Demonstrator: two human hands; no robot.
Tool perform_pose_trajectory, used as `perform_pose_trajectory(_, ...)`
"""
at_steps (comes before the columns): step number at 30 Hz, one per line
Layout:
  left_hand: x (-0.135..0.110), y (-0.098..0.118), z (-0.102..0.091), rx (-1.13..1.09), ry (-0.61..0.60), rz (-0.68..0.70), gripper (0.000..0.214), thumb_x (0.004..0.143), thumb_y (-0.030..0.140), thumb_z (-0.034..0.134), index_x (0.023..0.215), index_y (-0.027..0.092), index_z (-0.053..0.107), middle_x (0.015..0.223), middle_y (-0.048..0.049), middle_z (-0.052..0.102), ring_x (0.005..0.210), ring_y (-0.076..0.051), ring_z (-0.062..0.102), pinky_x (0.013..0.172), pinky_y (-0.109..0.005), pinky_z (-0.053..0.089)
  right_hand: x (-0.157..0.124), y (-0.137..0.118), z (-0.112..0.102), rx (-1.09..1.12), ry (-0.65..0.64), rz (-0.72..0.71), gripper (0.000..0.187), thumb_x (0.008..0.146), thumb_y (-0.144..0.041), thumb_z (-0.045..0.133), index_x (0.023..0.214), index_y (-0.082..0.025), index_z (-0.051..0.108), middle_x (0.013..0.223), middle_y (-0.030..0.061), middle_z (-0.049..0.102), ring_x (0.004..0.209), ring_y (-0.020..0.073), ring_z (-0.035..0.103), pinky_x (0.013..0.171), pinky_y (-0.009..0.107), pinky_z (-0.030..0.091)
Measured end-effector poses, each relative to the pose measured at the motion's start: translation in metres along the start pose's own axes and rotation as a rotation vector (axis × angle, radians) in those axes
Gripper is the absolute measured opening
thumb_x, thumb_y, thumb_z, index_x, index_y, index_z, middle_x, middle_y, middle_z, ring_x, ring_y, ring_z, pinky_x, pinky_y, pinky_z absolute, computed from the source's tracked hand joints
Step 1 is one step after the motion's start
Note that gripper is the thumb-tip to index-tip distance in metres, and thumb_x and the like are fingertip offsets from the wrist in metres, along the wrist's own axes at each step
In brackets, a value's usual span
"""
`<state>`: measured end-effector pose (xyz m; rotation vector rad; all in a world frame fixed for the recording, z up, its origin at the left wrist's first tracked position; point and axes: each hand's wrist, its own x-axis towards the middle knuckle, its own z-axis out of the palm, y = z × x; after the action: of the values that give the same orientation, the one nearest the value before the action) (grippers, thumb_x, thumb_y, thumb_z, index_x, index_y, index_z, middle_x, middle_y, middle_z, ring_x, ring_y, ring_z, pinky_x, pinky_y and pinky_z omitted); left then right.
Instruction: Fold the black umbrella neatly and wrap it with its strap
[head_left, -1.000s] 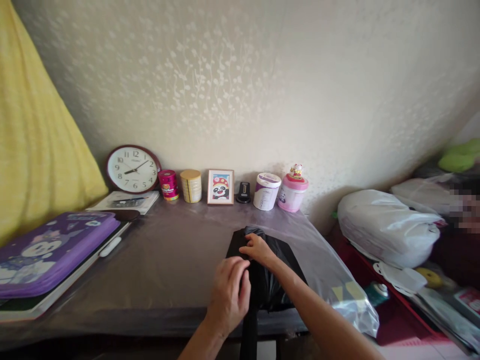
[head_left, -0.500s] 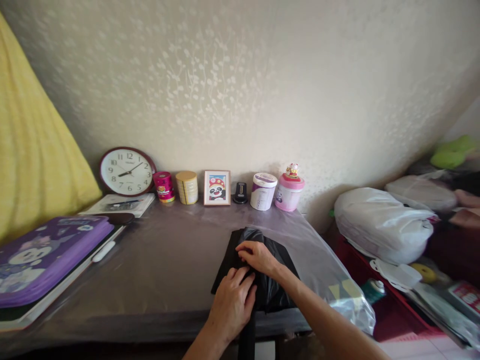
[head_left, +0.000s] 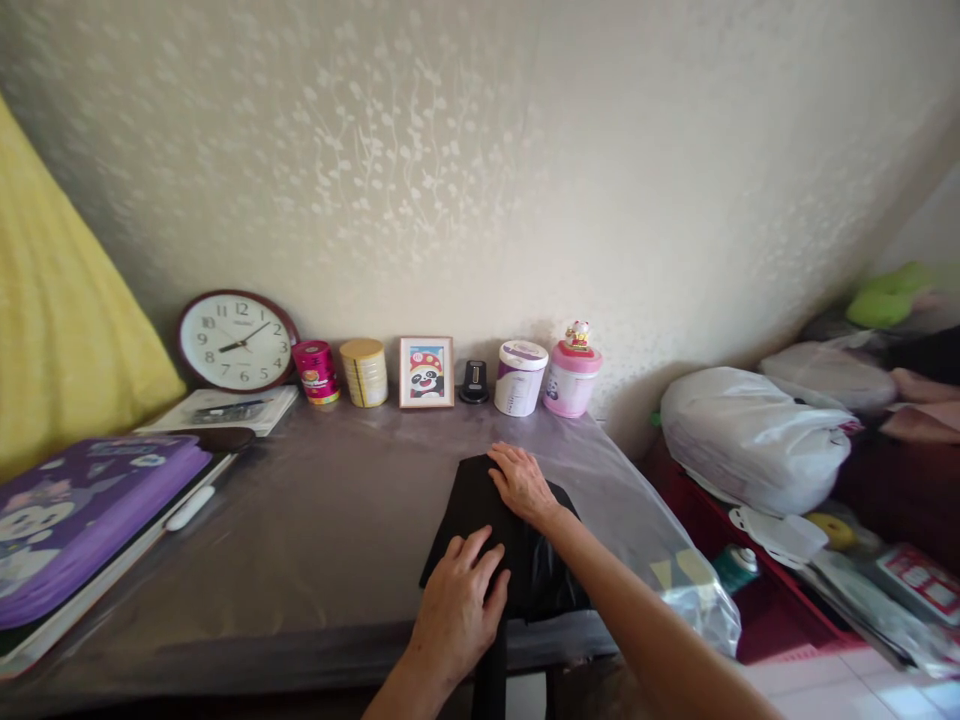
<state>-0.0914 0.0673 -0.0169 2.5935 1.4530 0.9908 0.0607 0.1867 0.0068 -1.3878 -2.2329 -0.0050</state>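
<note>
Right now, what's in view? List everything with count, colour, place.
table: 1, greyish, centre
folded item: 1, black, table front
clock: 1, white, back left
curtain: 1, yellow, left
case: 1, purple, left
paper pad: 1, white, below clock
tins: 2, magenta and yellow, back
framed picture: 1, multicoloured, back
stand: 1, black, back
tubs: 2, white and pink, back
figurine: 1, white, atop pink tub
bags: at least 2, whitish, right
box: 1, red, right
clutter: uncountable, mixed, right
left grip, right grip: 2, bare, over folded item

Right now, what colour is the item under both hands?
The item is black; the head view shows it.
</note>
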Motion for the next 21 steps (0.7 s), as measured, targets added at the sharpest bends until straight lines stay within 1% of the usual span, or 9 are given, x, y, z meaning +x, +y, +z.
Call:
perform_pose_trajectory(3, 0.000, -0.001, 0.000, -0.004, -0.005, -0.004, 0.025, 0.086, 0.024, 0.047, 0.106, 0.020, 0.062, 0.117, -0.0068, 0.059, 0.100, -0.023, 0.056, 0.087, -0.041, 0.051, -0.004, -0.005, 0.001, 0.066, -0.074, -0.181, 0.023, 0.088, -0.020, 0.047, 0.102, -0.019, 0.065, 0.108, 0.0069, 0.066, 0.113, 0.0179, 0.052, 0.100, 0.034, 0.035)
perform_pose_trajectory(4, 0.001, -0.001, 0.000, -0.003, -0.002, -0.002, 0.025, 0.086, 0.024, 0.047, 0.105, 0.020, 0.063, 0.116, -0.0068, 0.060, 0.099, -0.023, 0.057, 0.086, -0.041, 0.051, -0.005, -0.006, 0.002, 0.068, -0.098, -0.197, 0.022, 0.087, -0.020, 0.047, 0.099, -0.018, 0.066, 0.107, 0.0066, 0.067, 0.113, 0.0180, 0.052, 0.100, 0.034, 0.035)
perform_pose_trajectory(5, 0.001, -0.001, 0.000, -0.002, 0.003, 0.001, 0.025, 0.086, 0.024, 0.047, 0.105, 0.020, 0.063, 0.115, -0.0069, 0.061, 0.098, -0.023, 0.057, 0.086, -0.041, 0.051, -0.005, -0.006, 0.002, 0.059, -0.106, -0.177, 0.022, 0.087, -0.019, 0.048, 0.099, -0.018, 0.066, 0.109, 0.0068, 0.066, 0.114, 0.0186, 0.052, 0.101, 0.034, 0.034)
perform_pose_trajectory(7, 0.000, -0.001, 0.000, -0.002, 0.016, 0.008, 0.024, 0.086, 0.024, 0.047, 0.104, 0.020, 0.063, 0.114, -0.0072, 0.061, 0.097, -0.023, 0.058, 0.086, -0.041, 0.051, -0.002, -0.003, 0.002, 0.036, -0.075, -0.056, 0.024, 0.086, -0.019, 0.049, 0.103, -0.017, 0.065, 0.117, 0.0081, 0.062, 0.116, 0.0200, 0.050, 0.101, 0.035, 0.034)
perform_pose_trajectory(9, -0.001, 0.000, 0.000, -0.005, 0.024, 0.008, 0.024, 0.087, 0.027, 0.047, 0.104, 0.019, 0.062, 0.114, -0.0078, 0.061, 0.097, -0.023, 0.058, 0.086, -0.042, 0.051, 0.000, 0.006, -0.004, 0.043, -0.034, 0.130, 0.028, 0.086, -0.018, 0.046, 0.108, -0.016, 0.063, 0.120, 0.0089, 0.060, 0.114, 0.0192, 0.051, 0.100, 0.032, 0.034)
perform_pose_trajectory(12, -0.002, 0.001, -0.001, -0.004, 0.030, 0.000, 0.029, 0.086, 0.036, 0.048, 0.104, 0.017, 0.060, 0.114, -0.0098, 0.061, 0.100, -0.025, 0.057, 0.087, -0.044, 0.050, -0.003, 0.025, -0.021, 0.086, -0.020, 0.466, 0.031, 0.087, -0.019, 0.042, 0.111, -0.015, 0.061, 0.115, 0.0079, 0.063, 0.109, 0.0167, 0.054, 0.096, 0.026, 0.036)
perform_pose_trajectory(13, -0.003, 0.002, -0.001, -0.002, 0.029, -0.003, 0.031, 0.086, 0.039, 0.049, 0.105, 0.017, 0.060, 0.115, -0.0105, 0.060, 0.101, -0.025, 0.057, 0.087, -0.044, 0.050, -0.007, 0.033, -0.026, 0.087, -0.028, 0.530, 0.032, 0.087, -0.021, 0.041, 0.111, -0.014, 0.062, 0.113, 0.0080, 0.064, 0.107, 0.0168, 0.056, 0.094, 0.025, 0.037)
perform_pose_trajectory(17, -0.003, 0.003, -0.002, -0.005, 0.012, -0.015, 0.032, 0.085, 0.041, 0.049, 0.103, 0.016, 0.058, 0.115, -0.0119, 0.059, 0.101, -0.026, 0.057, 0.085, -0.045, 0.050, -0.028, 0.059, -0.041, 0.062, -0.068, 0.671, 0.032, 0.083, -0.021, 0.042, 0.103, -0.012, 0.066, 0.101, 0.0107, 0.068, 0.096, 0.0214, 0.061, 0.084, 0.029, 0.042)
perform_pose_trajectory(21, -0.001, 0.004, -0.003, -0.010, 0.034, -0.004, 0.029, 0.085, 0.039, 0.050, 0.101, 0.016, 0.057, 0.113, -0.0121, 0.060, 0.100, -0.026, 0.057, 0.085, -0.044, 0.050, -0.045, 0.070, -0.045, 0.062, -0.105, 0.719, 0.026, 0.078, -0.020, 0.047, 0.090, -0.013, 0.069, 0.089, 0.0094, 0.069, 0.086, 0.0214, 0.061, 0.077, 0.029, 0.042)
